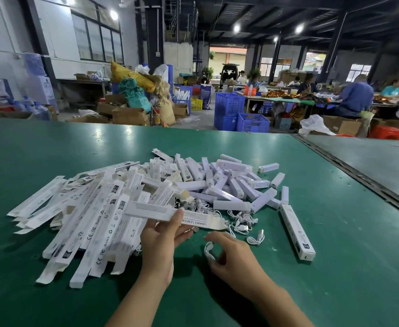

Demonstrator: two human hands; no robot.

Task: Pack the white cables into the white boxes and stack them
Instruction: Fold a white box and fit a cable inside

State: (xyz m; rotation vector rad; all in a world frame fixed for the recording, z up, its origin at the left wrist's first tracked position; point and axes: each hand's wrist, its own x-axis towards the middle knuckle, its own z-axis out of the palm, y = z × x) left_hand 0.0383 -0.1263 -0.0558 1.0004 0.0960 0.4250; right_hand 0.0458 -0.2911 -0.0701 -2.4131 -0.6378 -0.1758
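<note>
The left hand (160, 241) pinches a long white box (151, 210) above the green table (335, 279), beside the right hand (233, 256), whose fingers curl round a coiled white cable (208, 250). Loading step, I'd say; next that cable needs feeding into the box's open end

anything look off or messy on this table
Nothing looks damaged. The flat white boxes lie in a crisscross heap, not stacked, loose white cables are scattered beside them, and one closed box lies alone to the right, apart from the pile.
</note>
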